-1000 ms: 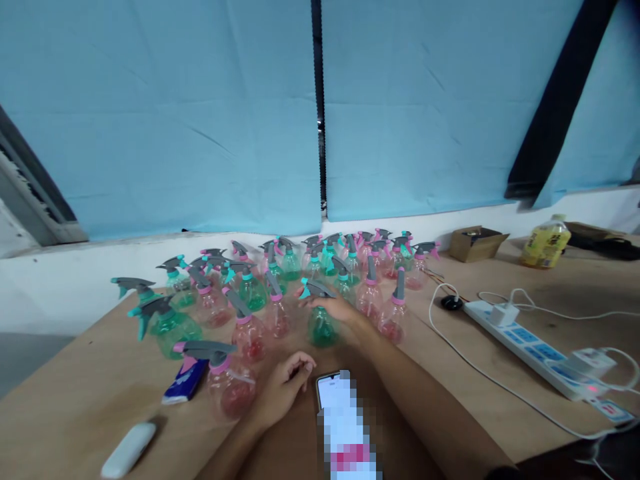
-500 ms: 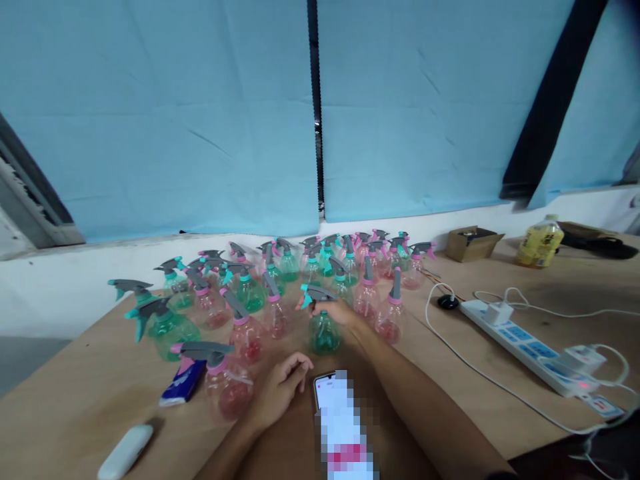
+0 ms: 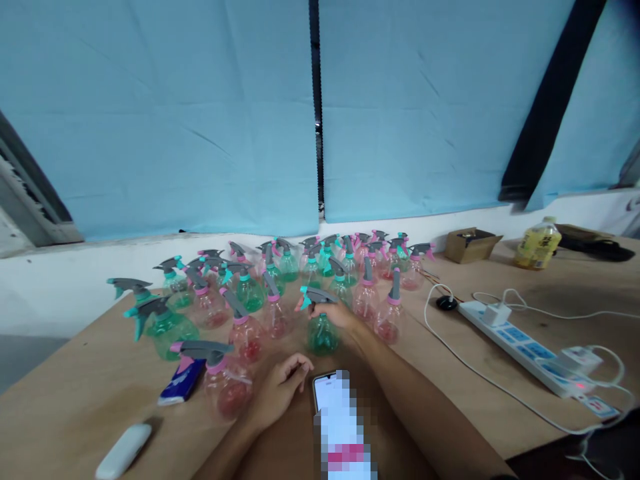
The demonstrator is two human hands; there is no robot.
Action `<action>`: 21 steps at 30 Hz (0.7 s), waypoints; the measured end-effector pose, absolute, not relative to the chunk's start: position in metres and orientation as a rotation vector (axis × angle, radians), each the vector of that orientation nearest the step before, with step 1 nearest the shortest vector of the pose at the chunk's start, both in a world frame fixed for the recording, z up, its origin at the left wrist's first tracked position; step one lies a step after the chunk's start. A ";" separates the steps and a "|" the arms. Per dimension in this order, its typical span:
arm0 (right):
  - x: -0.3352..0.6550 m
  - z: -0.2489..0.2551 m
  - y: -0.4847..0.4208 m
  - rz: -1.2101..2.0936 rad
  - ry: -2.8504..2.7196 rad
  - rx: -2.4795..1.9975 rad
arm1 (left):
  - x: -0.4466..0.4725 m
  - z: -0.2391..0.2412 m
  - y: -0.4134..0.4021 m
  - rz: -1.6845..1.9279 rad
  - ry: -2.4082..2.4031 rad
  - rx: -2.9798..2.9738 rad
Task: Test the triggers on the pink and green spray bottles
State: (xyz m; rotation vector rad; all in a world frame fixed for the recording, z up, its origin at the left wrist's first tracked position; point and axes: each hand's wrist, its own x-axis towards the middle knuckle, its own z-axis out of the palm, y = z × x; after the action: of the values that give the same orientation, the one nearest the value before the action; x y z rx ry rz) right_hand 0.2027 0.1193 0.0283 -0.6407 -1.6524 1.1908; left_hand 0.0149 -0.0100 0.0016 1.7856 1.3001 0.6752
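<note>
My right hand [image 3: 334, 311] reaches forward and is closed round the neck of a green spray bottle [image 3: 321, 333] with a grey trigger head, standing in front of a crowd of several green and pink spray bottles [image 3: 280, 280]. My left hand [image 3: 281, 388] rests on the wooden table [image 3: 90, 400] with its fingers curled loosely, nothing visible in them. It lies between a pink spray bottle [image 3: 225, 383] on its left and a phone [image 3: 340, 427] lying flat on its right.
A blue packet [image 3: 181, 382] and a white oblong case [image 3: 123, 451] lie at the near left. A white power strip [image 3: 530, 347] with cables runs along the right. A small cardboard box [image 3: 473, 244] and a yellow drink bottle [image 3: 537, 244] stand at the far right.
The view has shifted slightly. My right hand has stayed on the green bottle, and my left hand has not moved.
</note>
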 end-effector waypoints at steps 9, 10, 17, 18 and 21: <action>0.198 0.033 0.113 1.279 -1.629 -0.543 | 0.015 0.002 -0.011 0.681 1.303 1.804; 0.198 0.033 0.113 1.272 -1.627 -0.521 | 0.015 0.002 -0.011 0.680 1.304 1.803; 0.199 0.031 0.114 1.227 -1.623 -0.555 | 0.015 0.001 -0.010 0.684 1.278 1.806; 0.198 0.030 0.114 1.245 -1.616 -0.549 | 0.015 0.000 -0.010 0.681 1.281 1.808; 0.196 0.029 0.115 1.290 -1.583 -0.490 | 0.015 -0.001 -0.010 0.678 1.283 1.813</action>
State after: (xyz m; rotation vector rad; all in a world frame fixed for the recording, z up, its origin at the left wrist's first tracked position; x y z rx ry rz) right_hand 0.1957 0.1147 0.0292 -0.4902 -1.5826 1.2904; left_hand 0.0148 -0.0099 -0.0011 1.8133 1.2831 0.6782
